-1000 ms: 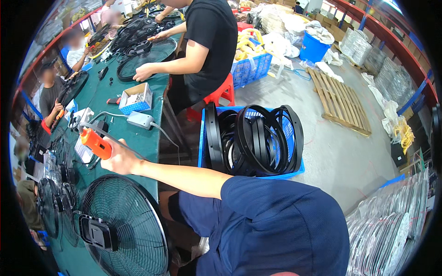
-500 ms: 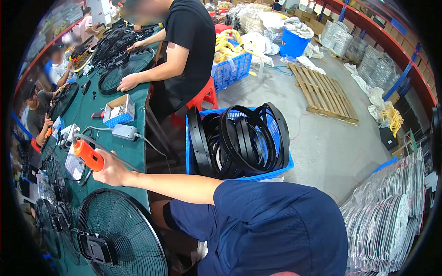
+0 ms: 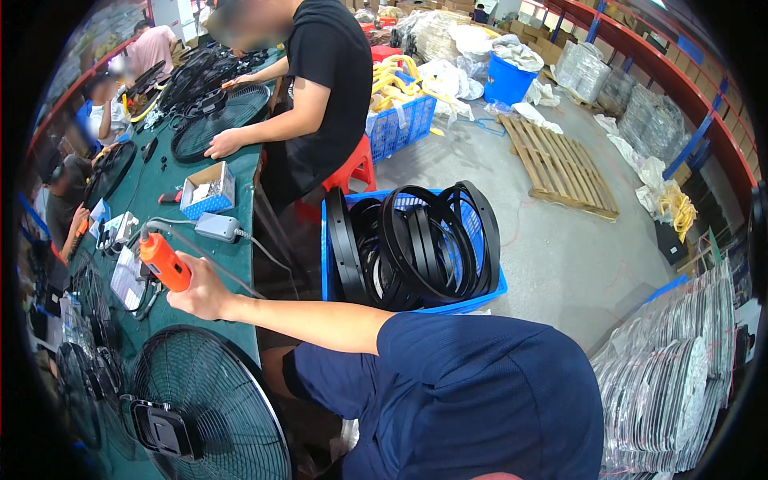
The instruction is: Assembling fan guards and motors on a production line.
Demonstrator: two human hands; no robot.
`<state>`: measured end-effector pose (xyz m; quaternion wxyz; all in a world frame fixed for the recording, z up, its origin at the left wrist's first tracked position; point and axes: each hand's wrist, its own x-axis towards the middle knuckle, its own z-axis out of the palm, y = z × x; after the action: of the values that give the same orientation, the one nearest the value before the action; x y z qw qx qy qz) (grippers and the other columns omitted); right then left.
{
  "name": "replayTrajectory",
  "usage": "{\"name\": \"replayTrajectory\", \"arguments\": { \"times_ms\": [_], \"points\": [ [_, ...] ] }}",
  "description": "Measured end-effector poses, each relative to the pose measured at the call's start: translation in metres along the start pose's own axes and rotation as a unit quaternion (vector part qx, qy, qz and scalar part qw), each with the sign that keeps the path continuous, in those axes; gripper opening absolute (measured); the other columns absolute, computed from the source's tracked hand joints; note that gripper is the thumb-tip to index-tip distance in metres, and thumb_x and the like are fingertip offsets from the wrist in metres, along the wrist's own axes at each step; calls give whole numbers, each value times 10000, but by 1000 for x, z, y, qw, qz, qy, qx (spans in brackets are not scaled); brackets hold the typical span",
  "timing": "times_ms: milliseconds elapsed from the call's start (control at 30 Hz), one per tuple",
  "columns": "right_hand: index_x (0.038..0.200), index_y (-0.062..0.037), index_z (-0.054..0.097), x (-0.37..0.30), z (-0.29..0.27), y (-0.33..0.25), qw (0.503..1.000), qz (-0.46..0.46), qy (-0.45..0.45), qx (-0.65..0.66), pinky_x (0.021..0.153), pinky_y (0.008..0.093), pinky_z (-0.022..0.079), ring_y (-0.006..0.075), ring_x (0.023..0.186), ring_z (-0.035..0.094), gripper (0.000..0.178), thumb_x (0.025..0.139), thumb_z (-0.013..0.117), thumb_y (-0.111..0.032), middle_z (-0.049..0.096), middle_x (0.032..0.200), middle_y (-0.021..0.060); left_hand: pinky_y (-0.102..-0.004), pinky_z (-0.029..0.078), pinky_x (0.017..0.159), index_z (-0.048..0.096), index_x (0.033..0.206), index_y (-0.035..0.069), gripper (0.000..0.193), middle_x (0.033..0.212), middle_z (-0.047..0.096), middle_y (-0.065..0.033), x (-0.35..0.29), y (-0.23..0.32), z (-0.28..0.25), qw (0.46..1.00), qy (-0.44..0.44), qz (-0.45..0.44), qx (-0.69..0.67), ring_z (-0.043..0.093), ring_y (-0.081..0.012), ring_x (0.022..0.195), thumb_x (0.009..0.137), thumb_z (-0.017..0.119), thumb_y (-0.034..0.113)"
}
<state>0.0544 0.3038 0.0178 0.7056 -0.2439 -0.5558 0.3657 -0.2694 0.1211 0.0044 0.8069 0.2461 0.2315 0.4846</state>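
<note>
My right hand is closed around an orange electric screwdriver, held over the green-topped table. A grey cord comes off the screwdriver's upper end; its bit end is hidden. Just below this hand, a black wire fan guard with a dark square-edged housing at its centre lies on the table near edge. Hand and guard look apart. No part of my left hand shows. Beyond the screwdriver sit a grey power adapter and an open box of small parts.
A blue crate of black rings stands beside the table. Across from it, a co-worker in black handles another fan guard. A wooden pallet lies on the floor. Stacked wrapped discs rise at the right.
My right hand has shifted slightly right with the electric screwdriver, which now tilts a little more upright. The fan guard near me stays put.
</note>
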Motion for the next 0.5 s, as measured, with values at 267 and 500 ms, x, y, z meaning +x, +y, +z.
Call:
{"name": "replayTrajectory", "arguments": {
  "times_ms": [267,500],
  "points": [
    [840,-62,539,-1,13,9,998,0,20,55,578,334,421,143,600,495,240,646,644,-157,517,652,29,-229,442,579,420,1239,-53,338,851,584,-94,-19,1,6,989,21,115,-87,510,-146,625,979,370,156],
    [994,-27,540,-34,10,-30,996,-15,-54,-64,529,325,493,161,529,556,218,793,595,-94,600,727,73,-241,380,514,465,869,34,173,682,407,-30,-264,-168,164,713,384,559,-178,393,-112,564,976,377,136]
  ]
}}
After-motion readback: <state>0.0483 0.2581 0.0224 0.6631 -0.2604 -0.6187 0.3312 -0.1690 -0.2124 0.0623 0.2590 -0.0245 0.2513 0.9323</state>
